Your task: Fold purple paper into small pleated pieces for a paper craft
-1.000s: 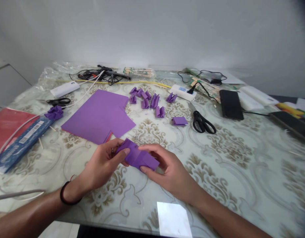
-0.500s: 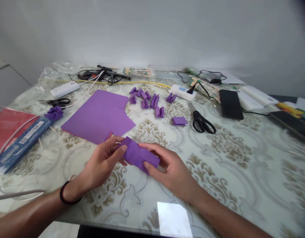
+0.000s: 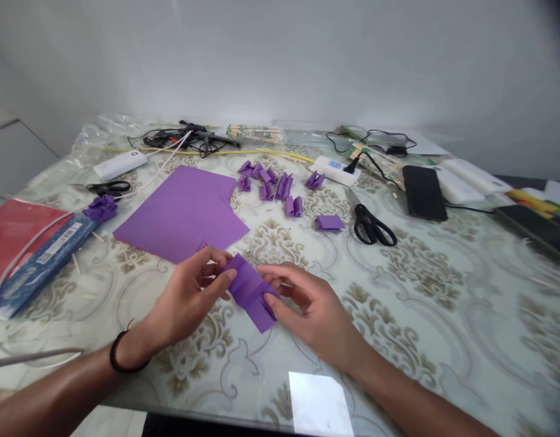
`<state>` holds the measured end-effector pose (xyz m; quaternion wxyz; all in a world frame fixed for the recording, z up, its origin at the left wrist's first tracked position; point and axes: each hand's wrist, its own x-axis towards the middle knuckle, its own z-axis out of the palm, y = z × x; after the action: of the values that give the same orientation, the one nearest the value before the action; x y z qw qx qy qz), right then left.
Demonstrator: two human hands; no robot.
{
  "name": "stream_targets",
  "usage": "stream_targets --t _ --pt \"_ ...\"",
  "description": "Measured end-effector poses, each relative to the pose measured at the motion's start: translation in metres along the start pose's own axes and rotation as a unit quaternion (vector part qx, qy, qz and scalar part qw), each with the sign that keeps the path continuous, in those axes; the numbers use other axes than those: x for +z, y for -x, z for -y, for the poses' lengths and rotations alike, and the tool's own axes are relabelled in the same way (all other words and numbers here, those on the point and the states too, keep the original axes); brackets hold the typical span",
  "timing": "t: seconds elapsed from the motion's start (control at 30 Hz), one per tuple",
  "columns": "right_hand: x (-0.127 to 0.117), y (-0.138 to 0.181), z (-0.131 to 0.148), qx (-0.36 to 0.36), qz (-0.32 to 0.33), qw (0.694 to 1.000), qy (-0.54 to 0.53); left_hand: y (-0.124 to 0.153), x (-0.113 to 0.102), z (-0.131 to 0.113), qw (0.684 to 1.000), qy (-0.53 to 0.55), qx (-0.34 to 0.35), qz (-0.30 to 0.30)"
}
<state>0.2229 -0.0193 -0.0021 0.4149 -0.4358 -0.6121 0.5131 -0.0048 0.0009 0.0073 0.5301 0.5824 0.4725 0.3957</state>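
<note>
A creased strip of purple paper (image 3: 249, 290) is held between my two hands above the table. My left hand (image 3: 193, 288) pinches its upper left end between thumb and fingers. On the right edge, my right hand (image 3: 304, 303) grips it, thumb on top and fingers behind. Just beyond my left hand lies a stack of larger purple sheets (image 3: 184, 206), with a trace of red at its lower edge. Several folded purple paper pieces (image 3: 284, 185) sit past the stack's right side, and a flat folded purple piece (image 3: 329, 223) lies nearer the scissors.
Black-handled scissors (image 3: 373, 226) lie right of the folded pieces; a second pair (image 3: 109, 187) is at the left. A white power strip (image 3: 337, 170), a phone (image 3: 424, 192), a power bank (image 3: 120, 164) and cables are farther back. Red paper (image 3: 22, 233) and a crumpled purple piece (image 3: 101, 207) are left.
The purple strip has turned so its near end points more toward me, and its creases show more. My right fingers have shifted along its edge; my left hand keeps its pinch.
</note>
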Motion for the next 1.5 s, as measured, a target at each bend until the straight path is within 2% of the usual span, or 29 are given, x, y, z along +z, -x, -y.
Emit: stream_targets --t 0.27,0.63,1.27,1.5 --pt "-0.002 0.000 -0.001 0.029 0.040 0.998 -0.039 0.000 -0.002 -0.003 0.999 -0.009 0.017 -0.038" --pt "-0.003 -0.003 -0.004 0.081 0.022 0.995 -0.050 -0.004 -0.004 -0.002 0.999 0.016 -0.001 -0.032" --pt "-0.006 -0.009 -0.005 0.098 0.006 0.994 -0.044 -0.003 -0.005 0.001 0.998 0.017 0.004 -0.055" --pt "-0.008 -0.011 -0.007 0.098 0.004 0.994 -0.046 -0.005 -0.001 -0.004 0.997 0.000 0.032 -0.077"
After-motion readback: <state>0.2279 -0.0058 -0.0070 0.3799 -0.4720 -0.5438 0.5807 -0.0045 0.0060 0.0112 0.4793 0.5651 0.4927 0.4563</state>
